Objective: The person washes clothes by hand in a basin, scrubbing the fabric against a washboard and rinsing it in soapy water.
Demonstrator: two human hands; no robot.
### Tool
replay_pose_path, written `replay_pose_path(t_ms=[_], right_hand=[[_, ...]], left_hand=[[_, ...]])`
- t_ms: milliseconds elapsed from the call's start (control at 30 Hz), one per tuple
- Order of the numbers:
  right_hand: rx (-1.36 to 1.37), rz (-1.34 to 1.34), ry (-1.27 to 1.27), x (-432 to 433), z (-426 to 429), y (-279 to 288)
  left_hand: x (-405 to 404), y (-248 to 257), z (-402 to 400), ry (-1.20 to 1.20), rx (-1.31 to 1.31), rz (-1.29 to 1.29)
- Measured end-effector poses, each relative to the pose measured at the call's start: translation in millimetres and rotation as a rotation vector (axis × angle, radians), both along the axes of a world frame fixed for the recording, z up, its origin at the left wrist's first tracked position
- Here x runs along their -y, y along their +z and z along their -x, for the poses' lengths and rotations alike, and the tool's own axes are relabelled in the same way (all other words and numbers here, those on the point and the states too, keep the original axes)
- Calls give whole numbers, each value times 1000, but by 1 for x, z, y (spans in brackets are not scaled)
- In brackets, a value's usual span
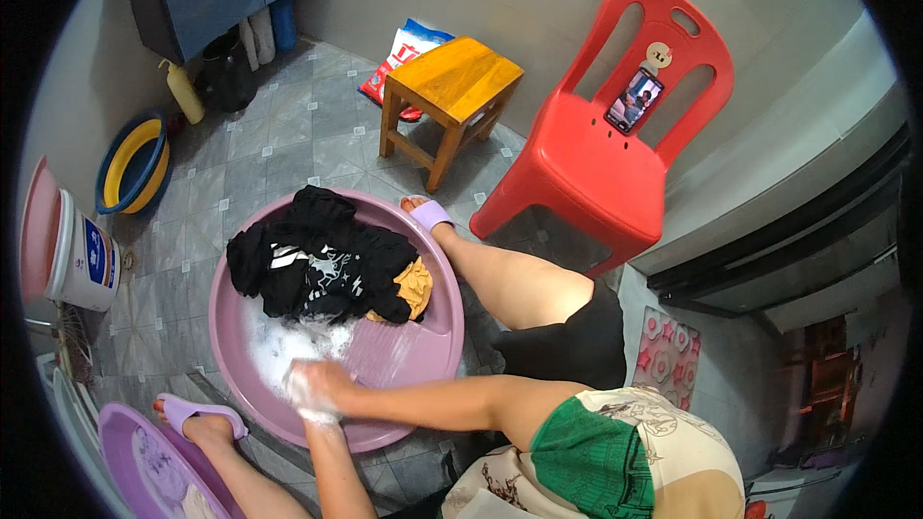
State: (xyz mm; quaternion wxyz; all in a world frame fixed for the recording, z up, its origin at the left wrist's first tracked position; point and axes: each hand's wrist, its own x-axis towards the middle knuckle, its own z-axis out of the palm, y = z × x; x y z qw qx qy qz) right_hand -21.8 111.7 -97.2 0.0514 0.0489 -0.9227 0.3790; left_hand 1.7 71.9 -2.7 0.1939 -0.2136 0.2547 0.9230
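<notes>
My right hand (328, 383), blurred and foamy, is at the near left part of a pink plastic basin (404, 404). Against it, just below, is my left hand (314, 412), largely covered with white suds. Whether a small white cloth lies between them cannot be told from the lather. Soap foam (277, 346) covers the basin's left floor beside both hands. Farther back in the basin lies a heap of wet black clothing (324, 245) with a white print, partly over the rim. A mustard-yellow cloth (414, 288) pokes out at the heap's right side.
A purple basin (119, 422) with soapy water and cloth stands lower left. Beyond the pink basin are a wooden stool (461, 79), a detergent bag (404, 58) and a red plastic chair (591, 151) holding a phone (634, 101). A white bucket (90, 259) stands left.
</notes>
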Motion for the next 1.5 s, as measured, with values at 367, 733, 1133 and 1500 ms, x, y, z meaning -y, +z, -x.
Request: replay_pose_path(t_ms=[367, 733, 1133, 1500], right_hand=[[1198, 1745, 438, -52, 34, 112], [1097, 1849, 520, -61, 27, 47], [587, 1368, 140, -58, 34, 76], [-318, 346, 533, -4, -13, 126]], left_hand=[[28, 29, -1, -37, -61, 149], [24, 34, 3, -245, -164, 445], [48, 59, 20, -153, -381, 987], [63, -55, 10, -27, -88, -213]])
